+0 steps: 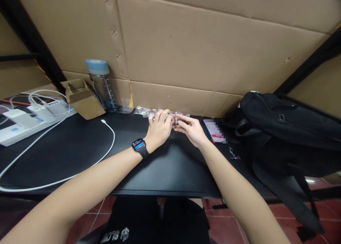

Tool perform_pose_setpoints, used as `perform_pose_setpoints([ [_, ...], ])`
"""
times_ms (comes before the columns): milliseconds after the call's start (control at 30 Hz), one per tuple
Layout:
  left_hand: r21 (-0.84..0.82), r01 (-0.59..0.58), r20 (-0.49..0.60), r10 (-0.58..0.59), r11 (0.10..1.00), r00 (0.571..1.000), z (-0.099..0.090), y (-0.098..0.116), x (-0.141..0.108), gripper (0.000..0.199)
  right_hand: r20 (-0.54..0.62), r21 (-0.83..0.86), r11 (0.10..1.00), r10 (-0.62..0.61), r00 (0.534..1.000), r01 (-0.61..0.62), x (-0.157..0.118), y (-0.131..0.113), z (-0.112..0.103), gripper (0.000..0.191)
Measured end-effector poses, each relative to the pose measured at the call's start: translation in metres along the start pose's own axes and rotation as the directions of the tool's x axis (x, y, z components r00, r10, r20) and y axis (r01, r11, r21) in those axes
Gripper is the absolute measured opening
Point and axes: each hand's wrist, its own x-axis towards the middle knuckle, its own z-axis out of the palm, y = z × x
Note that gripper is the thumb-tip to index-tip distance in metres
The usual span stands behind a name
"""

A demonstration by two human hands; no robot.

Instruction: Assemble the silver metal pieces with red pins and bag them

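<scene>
Brown cardboard (186,41) makes a wall behind a black desk (160,176), where a person sits and works. Take the hands as the middle of the clock. Both are busy. The left hand (160,125), below a dark watch (139,145), curls its fingers over a small shiny thing (175,120). The right hand (194,132) pinches the same thing from the three o'clock side with thumb and fingers. So it sits between the two hands, near the back of the desk. Just past them, from eleven to one o'clock, lies crinkly clear plastic (142,111) with red bits.

How far along is it? I think the work is under way and not over, since both hands hold the thing and it is not put down. Fingers hide most of it, so I can't tell which parts are done or how much is left.

A bottle (102,87) stands at ten o'clock. A phone (215,131) lies at three, with a black backpack (279,119) beyond it.
</scene>
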Motion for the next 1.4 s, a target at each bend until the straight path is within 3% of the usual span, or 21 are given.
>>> perform_pose_setpoints([
  [167,0.01,-0.006,0.001,0.006,1.0,1.0,0.002,-0.001,0.0,0.031,-0.007,0.022,1.0,0.02,1.0,-0.02,-0.001,-0.002,0.0,0.043],
  [367,0.021,-0.015,0.008,0.015,1.0,1.0,0.003,-0.002,0.0,0.031,0.022,-0.059,0.997,-0.051,0.998,0.052,-0.002,0.0,-0.001,0.059],
  [667,0.032,-0.046,0.057,0.044,0.998,0.997,0.002,-0.001,-0.001,0.033,0.021,-0.205,0.976,-0.068,0.997,0.071,0.0,0.001,-0.006,0.052],
  [900,0.102,-0.02,0.156,0.004,0.995,0.988,0.009,-0.01,-0.005,0.045,-0.05,-0.497,0.857,-0.189,0.981,0.14,0.008,0.006,-0.024,0.042],
  [1000,0.148,0.051,0.198,-0.08,0.988,0.977,0.016,-0.023,-0.009,0.048,-0.082,-0.588,0.8,-0.208,0.975,0.121,0.01,0.006,-0.031,0.042],
  [1167,0.251,0.174,0.301,-0.248,0.952,0.921,0.027,-0.042,-0.012,0.062,-0.105,-0.641,0.759,-0.236,0.966,0.116,0.012,0.008,-0.038,0.041],
  [1300,0.326,0.253,0.403,-0.376,0.911,0.835,0.028,-0.062,-0.006,0.075,-0.102,-0.655,0.748,-0.226,0.969,0.105,0.014,0.011,-0.041,0.04],
  [1400,0.383,0.352,0.386,-0.494,0.854,0.779,0.026,-0.088,0.0,0.075,-0.102,-0.66,0.745,-0.218,0.971,0.098,0.014,0.011,-0.042,0.04],
])
